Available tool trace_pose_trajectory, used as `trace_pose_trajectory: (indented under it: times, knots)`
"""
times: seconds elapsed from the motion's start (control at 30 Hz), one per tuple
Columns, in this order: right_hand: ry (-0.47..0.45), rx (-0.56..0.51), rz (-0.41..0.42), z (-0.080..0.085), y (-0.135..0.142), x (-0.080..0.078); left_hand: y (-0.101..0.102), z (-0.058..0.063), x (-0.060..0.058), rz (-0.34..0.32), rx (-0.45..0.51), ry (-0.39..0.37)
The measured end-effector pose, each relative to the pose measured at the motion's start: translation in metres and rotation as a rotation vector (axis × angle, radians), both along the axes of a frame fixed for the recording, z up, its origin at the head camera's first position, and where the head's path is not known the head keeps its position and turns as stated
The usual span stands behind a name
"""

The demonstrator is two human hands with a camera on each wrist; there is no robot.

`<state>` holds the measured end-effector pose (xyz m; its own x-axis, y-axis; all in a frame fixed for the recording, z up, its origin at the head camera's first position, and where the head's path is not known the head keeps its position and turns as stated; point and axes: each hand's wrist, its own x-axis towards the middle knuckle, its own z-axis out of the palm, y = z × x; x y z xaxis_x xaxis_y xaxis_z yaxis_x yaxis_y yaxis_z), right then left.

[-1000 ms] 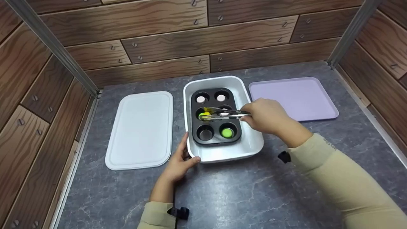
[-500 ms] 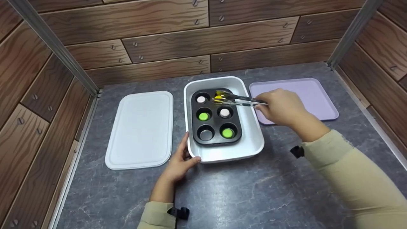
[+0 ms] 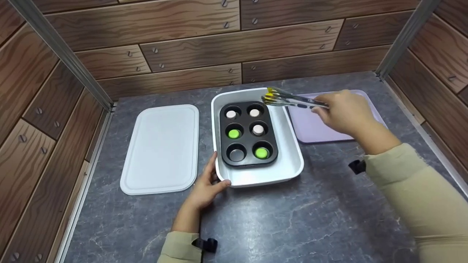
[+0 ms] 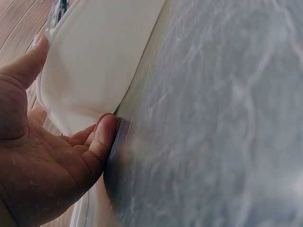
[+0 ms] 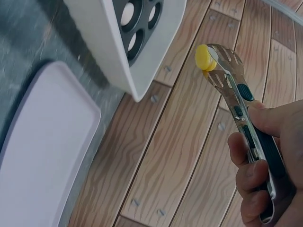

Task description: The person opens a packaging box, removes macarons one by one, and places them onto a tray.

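My right hand (image 3: 343,111) grips metal tongs (image 3: 298,101) above the back right rim of the white tub (image 3: 287,168). Between the tong tips sits a small yellow macaron (image 5: 204,57), its layered edge visible in the right wrist view. Inside the tub lies a black muffin tin (image 3: 246,143). Green macarons (image 3: 233,133) lie in the middle left and front right cups; pale pink ones (image 3: 258,129) fill several others. The front left cup (image 3: 236,153) shows its bare bottom. My left hand (image 3: 204,191) spans the tub's front left corner, thumb on the rim, fingers along the side wall.
On the left lies a flat white tray or lid (image 3: 161,149). A purple tray (image 3: 318,128) lies right of the tub, partly beneath my right hand. Wood-patterned panels (image 3: 190,47) enclose the grey marbled table (image 3: 263,223) at the back and sides.
The tongs have lifted the yellow macaron away from the middle left cup, moving right and back past the tub's rim. A green macaron there is now uncovered. My left hand stays put.
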<state>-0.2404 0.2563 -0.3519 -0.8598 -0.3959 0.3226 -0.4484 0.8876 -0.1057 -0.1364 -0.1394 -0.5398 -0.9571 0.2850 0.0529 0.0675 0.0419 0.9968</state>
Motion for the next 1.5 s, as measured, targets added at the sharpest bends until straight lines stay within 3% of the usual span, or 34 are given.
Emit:
trace_pose_trajectory:
  times: [0.3,0.53,0.77,1.0,1.27,1.5]
  knots:
    - [-0.073,0.015,-0.157,-0.006,0.026,-0.017,0.0,0.0,0.0,-0.005,0.014,-0.017]
    - [-0.118,-0.008,-0.246,-0.023,0.038,-0.03,-0.001,-0.001,0.0,-0.002,0.013,-0.016]
    - [-0.082,-0.09,-0.301,-0.055,0.048,-0.039,0.0,-0.002,-0.001,-0.012,0.026,-0.018]
    - [-0.167,-0.128,-0.36,-0.081,0.056,-0.048,0.0,-0.002,-0.001,-0.013,0.048,-0.033]
    - [-0.258,-0.132,-0.39,-0.095,0.059,-0.053,-0.001,0.0,-0.001,-0.02,0.033,-0.009]
    - [-0.269,-0.141,-0.394,-0.1,0.057,-0.054,-0.001,0.001,0.0,-0.01,0.02,-0.024]
